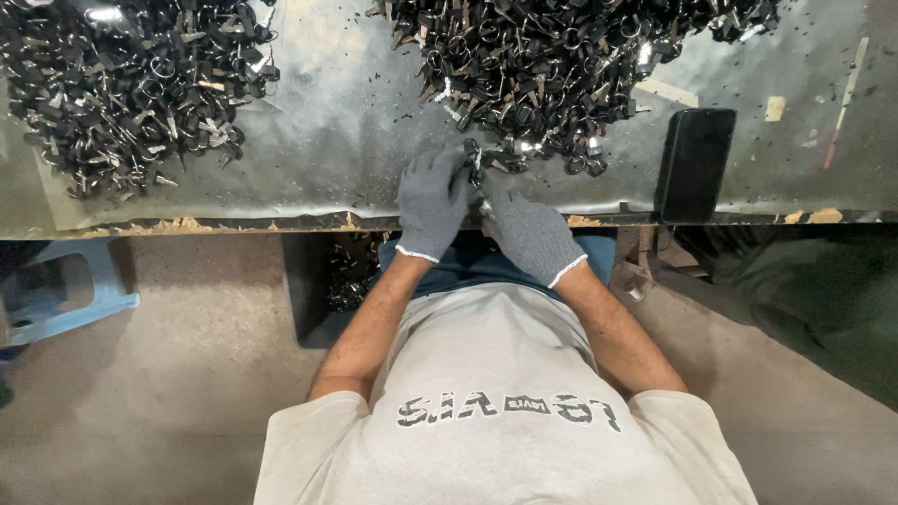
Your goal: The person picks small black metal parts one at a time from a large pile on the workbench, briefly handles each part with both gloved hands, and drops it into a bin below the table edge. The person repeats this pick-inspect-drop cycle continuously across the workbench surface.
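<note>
Both my hands wear grey knit gloves and meet at the near edge of a metal-topped table (346, 122). My left hand (430, 201) and my right hand (528, 234) together pinch a small black-and-metal key piece with a ring (475, 161). Their fingertips touch around it. Just beyond the hands lies a large heap of similar black keys and rings (552, 65), whose near edge almost reaches the held piece. A second heap of the same parts (122, 84) covers the table's far left.
A black phone (694, 164) lies flat at the table's edge to the right of my hands. Under the table stands a dark box holding more key parts (341, 271). A light blue plastic stool (56, 290) is on the floor at left.
</note>
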